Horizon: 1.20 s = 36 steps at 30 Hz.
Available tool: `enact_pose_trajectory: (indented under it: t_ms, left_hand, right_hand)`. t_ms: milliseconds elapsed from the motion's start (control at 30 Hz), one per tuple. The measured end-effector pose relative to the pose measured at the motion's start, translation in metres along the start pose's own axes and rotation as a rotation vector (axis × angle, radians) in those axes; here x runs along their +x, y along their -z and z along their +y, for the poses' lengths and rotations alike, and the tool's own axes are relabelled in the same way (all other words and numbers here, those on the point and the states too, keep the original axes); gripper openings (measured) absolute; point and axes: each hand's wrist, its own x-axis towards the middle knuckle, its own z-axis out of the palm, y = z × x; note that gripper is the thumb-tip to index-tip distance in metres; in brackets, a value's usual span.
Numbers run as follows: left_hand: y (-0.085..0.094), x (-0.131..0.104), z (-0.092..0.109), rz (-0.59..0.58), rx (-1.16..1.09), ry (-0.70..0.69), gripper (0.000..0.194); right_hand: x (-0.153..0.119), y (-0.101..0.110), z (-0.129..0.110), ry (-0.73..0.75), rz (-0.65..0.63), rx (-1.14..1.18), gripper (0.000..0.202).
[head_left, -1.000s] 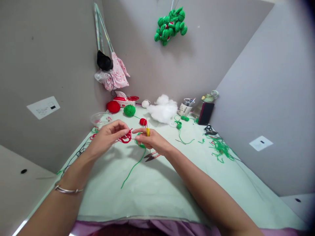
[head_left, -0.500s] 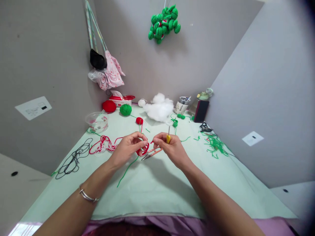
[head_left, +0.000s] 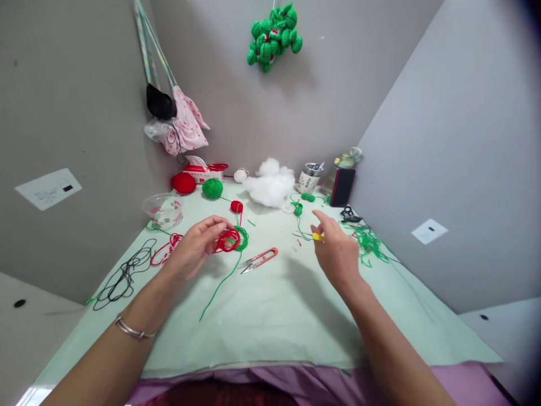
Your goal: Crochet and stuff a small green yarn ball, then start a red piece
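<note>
My left hand [head_left: 198, 241] is closed around the near side of a red yarn coil [head_left: 229, 241], its thumb and fingers curled together. Just behind that coil lies a looped green yarn [head_left: 244, 239], one tail running toward me. In my right hand [head_left: 337, 248] is a thin crochet hook with a yellow handle [head_left: 318, 237], pointing left, low over the table; the index finger is stretched out. Between the hands a pair of orange-handled thread snips [head_left: 266, 257] rests on the table. A tiny red yarn scrap [head_left: 299, 242] lies left of the hook.
White stuffing [head_left: 270, 186], a green yarn ball [head_left: 212, 188] and a red yarn ball [head_left: 183, 183] stand at the back. Left are a clear bowl [head_left: 144, 206] and black cord [head_left: 123, 276]. Green scraps [head_left: 371, 248], a phone [head_left: 342, 188] and a pen cup [head_left: 309, 181] are right.
My right hand has moved right, away from the left, and the hook has tipped from upright to nearly flat. My left hand has shifted left with the red coil, uncovering the green loops and snips.
</note>
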Motion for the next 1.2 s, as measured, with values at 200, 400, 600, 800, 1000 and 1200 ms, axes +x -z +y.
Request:
enact_pose_trajectory:
  t_ms: [200, 400, 600, 800, 1000, 1200]
  left_hand:
    - [-0.049, -0.012, -0.012, -0.142, -0.039, 0.015, 0.027]
    - [-0.032, -0.017, -0.013, -0.137, 0.183, 0.007, 0.029]
    - [0.002, -0.017, -0.020, -0.467, 0.741, 0.086, 0.024]
    - [0.069, 0.001, -0.021, -0.220, 0.937, 0.004, 0.033]
    - [0.125, 0.006, -0.010, 0.110, 0.990, -0.131, 0.032]
    - [0.108, -0.002, -0.007, 0.136, 0.858, -0.089, 0.031]
  right_hand:
    - [-0.015, -0.030, -0.036, -0.073, -0.733, 0.366, 0.043]
    - [-0.011, -0.021, -0.026, -0.246, -0.699, 0.441, 0.034]
    - [0.008, 0.017, -0.007, -0.284, -0.395, 0.572, 0.037]
    - [0.036, 0.076, 0.025, -0.160, -0.090, 0.635, 0.034]
    - [0.048, 0.120, 0.074, -0.099, 0.171, 0.301, 0.048]
    - [0.050, 0.112, 0.083, -0.073, 0.279, 0.011, 0.025]
